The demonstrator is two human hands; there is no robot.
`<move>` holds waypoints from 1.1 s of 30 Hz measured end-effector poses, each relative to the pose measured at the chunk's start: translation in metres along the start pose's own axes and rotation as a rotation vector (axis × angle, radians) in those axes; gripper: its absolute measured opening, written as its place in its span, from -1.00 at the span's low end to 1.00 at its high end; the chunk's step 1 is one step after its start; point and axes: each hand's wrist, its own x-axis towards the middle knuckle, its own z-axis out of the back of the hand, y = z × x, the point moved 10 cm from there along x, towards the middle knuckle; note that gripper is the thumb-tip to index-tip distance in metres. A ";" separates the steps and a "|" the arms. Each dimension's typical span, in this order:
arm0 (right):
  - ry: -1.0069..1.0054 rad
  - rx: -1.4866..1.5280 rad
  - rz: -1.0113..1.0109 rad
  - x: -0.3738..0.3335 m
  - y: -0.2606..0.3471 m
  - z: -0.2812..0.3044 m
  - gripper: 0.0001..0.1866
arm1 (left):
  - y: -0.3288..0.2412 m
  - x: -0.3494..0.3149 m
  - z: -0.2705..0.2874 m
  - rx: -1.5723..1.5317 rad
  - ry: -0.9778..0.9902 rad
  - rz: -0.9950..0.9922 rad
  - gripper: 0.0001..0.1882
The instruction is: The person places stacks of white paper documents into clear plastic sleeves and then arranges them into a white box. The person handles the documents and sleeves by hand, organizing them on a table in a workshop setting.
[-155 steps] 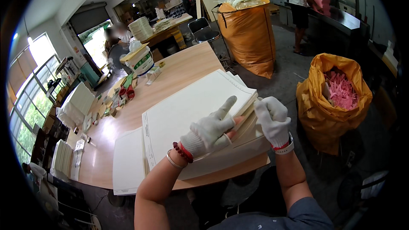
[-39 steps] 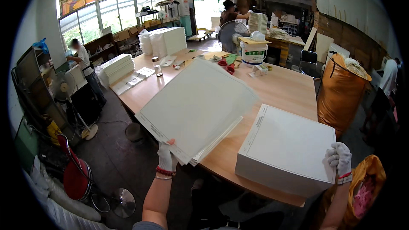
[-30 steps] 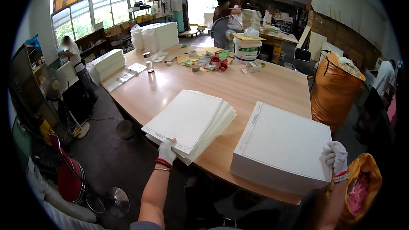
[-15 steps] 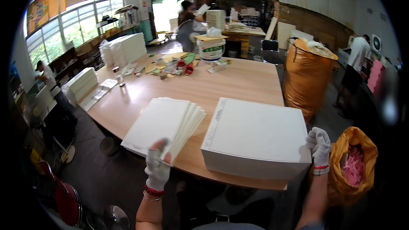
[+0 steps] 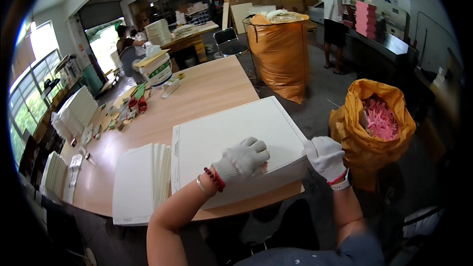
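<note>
A tall stack of large white printed sheets (image 5: 221,133) stands at the table's front edge. My left hand (image 5: 244,157), in a white glove with bare fingertips, reaches over its front edge. The fingers are curled downward, and what lies under them is hidden. At the stack's right front corner, my gloved right hand (image 5: 325,157) is closed, its fingertips at the edge of the top sheet. A lower pile of white sheets (image 5: 133,182), fanned in steps along its right side, lies just left of the tall stack.
Rolls of tape and scraps (image 5: 133,106) litter the table's far left, near a white bucket (image 5: 156,69). An orange sack of pink paper shreds (image 5: 345,123) stands right of the table, with a taller orange sack (image 5: 280,54) behind. People work at the back.
My left hand has moved right, from the fanned pile to the front of the tall stack. My right hand stays at the stack's right corner. The view has turned right.
</note>
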 end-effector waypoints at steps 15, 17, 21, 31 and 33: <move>-0.355 0.182 -0.058 0.051 -0.002 0.005 -0.73 | 0.014 0.005 0.009 -0.556 -0.121 0.055 -0.78; -0.275 0.265 -0.133 0.049 -0.010 0.000 -0.71 | 0.015 0.007 0.009 -0.545 -0.039 0.129 -0.72; -0.318 0.194 -0.105 0.044 -0.007 0.003 -0.68 | 0.024 0.004 0.001 -0.470 0.025 0.223 -0.61; -0.353 0.249 0.014 0.043 0.004 0.017 -0.56 | 0.019 -0.007 0.012 -0.396 -0.231 0.125 -0.44; -0.385 0.247 -0.001 0.042 0.002 0.017 -0.57 | 0.011 0.002 0.002 -0.231 0.054 0.067 -0.45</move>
